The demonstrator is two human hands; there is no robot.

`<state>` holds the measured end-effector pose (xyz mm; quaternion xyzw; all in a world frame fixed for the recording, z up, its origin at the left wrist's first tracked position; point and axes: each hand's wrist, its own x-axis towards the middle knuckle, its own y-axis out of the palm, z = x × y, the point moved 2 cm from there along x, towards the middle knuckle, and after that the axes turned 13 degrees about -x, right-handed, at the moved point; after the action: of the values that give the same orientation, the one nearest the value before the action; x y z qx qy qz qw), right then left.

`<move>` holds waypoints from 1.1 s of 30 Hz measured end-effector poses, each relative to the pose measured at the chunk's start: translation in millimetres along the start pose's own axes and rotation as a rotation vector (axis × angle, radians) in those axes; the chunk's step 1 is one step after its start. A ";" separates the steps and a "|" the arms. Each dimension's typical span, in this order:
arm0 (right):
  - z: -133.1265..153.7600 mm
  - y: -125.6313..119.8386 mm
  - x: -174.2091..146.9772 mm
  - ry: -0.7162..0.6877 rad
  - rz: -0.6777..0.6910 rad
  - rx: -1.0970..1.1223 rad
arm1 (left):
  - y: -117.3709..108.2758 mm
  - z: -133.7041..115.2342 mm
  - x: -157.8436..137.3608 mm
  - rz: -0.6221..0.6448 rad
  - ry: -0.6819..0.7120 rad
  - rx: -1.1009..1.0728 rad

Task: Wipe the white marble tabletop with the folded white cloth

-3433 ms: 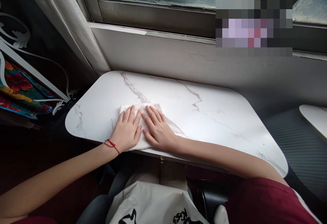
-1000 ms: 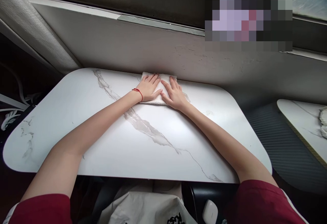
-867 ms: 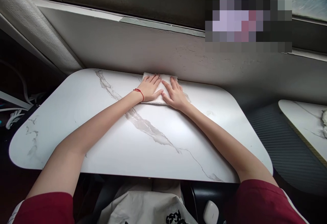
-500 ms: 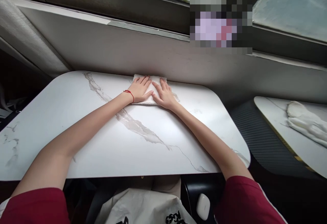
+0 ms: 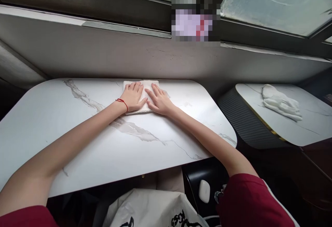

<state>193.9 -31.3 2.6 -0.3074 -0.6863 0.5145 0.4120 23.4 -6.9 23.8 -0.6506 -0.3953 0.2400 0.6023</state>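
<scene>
Both hands (image 5: 131,98) spread on white cloth (image 5: 147,84), folded flat, squarish, fuzzy-edged

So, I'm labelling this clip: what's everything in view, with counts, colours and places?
Near table: one, white with grey veins, centre
Cloth: one, white, on the near table
Far table: one, white-topped, right
Bundle: one, white, on the far table
Window panes: at least two, greenish, top
Wall: one, grey, behind
Curtain: one, pale grey, left edge
Dark surface: one, black, bottom
Rounded object: one, white, on the dark surface
Printed fabric: one, off-white with black marks, bottom
Bracelet: one, red, left wrist
Sleeves: two, dark red, bottom
Arms: two, bare, over the near table
Left hand: one, on the cloth
Right hand: one, on the cloth
</scene>
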 end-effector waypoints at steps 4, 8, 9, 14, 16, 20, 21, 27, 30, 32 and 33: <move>1.1 -17.1 -37.6 -0.019 0.001 -0.062 | 0.2 -32.1 -11.6 0.009 0.081 0.033; 13.3 -32.0 -91.9 0.027 -0.015 -0.106 | 1.5 -68.9 -32.3 0.019 0.231 -0.014; 17.6 -34.9 -106.5 0.043 -0.021 -0.110 | 2.3 -78.5 -39.4 0.022 0.258 -0.034; 34.8 -47.7 -167.1 0.090 -0.053 -0.119 | 9.8 -119.0 -72.7 0.040 0.335 -0.094; 36.5 -51.8 -180.0 0.101 -0.059 -0.124 | 12.8 -127.5 -78.6 0.061 0.365 -0.099; 30.2 -54.2 -182.8 0.113 -0.039 -0.138 | 16.5 -131.2 -74.4 0.064 0.379 -0.126; 27.0 -53.4 -179.7 0.115 -0.029 -0.140 | 17.4 -130.5 -71.2 0.050 0.367 -0.134; 2.0 -41.8 -149.9 0.102 0.004 -0.127 | 25.3 -120.7 -44.8 -0.028 0.266 -0.162; -13.6 -32.6 -133.3 0.106 -0.004 -0.098 | 28.3 -113.1 -25.9 -0.048 0.242 -0.173; -24.6 -25.3 -121.4 0.116 -0.007 -0.079 | 29.9 -107.8 -11.1 -0.055 0.222 -0.169; -30.3 -21.3 -115.2 0.123 -0.002 -0.072 | 30.8 -105.2 -3.4 -0.058 0.210 -0.166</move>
<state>274.9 -121.0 -1.7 -0.3528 -0.6780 0.4690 0.4426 111.4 -70.9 10.0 -0.7083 -0.3670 0.1195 0.5911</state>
